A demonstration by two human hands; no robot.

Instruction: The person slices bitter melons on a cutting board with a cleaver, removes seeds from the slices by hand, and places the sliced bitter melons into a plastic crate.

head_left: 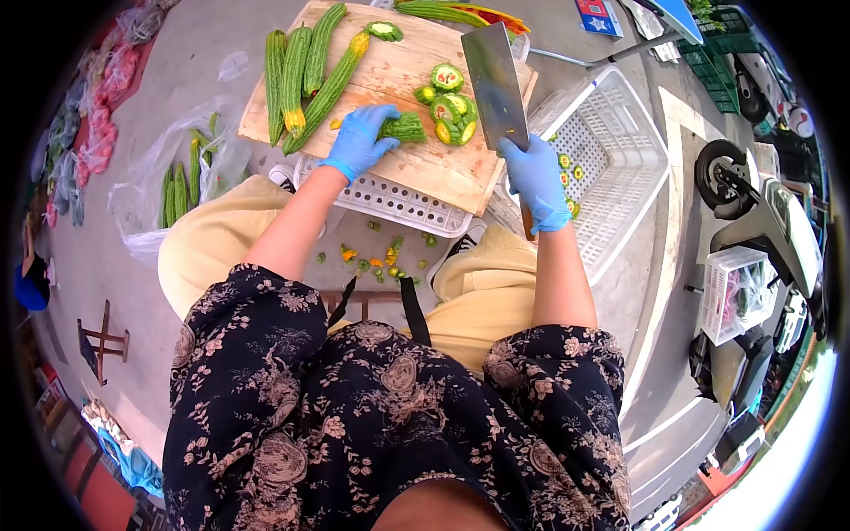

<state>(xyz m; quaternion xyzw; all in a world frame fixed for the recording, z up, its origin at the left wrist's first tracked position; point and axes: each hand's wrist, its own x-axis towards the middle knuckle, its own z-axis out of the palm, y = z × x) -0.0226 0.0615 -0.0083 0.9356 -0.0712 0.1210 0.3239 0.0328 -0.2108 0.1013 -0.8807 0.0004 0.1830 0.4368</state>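
My left hand (361,140), in a blue glove, holds a cut piece of bitter gourd (405,127) down on the wooden cutting board (443,181). My right hand (537,181), also gloved, grips a cleaver (496,84), its broad blade raised at the board's right side. Between the hands lie thick gourd slices (453,115), with red seeds showing in one. Several whole bitter gourds (297,75) rest side by side at the board's left, one with a yellow end.
The board sits on an upturned-looking white crate (407,202). To the right, a white plastic basket (620,168) contains gourd slices. A plastic bag of gourds (181,181) lies left. Scraps (381,257) litter the floor between my feet. A scooter (770,230) stands far right.
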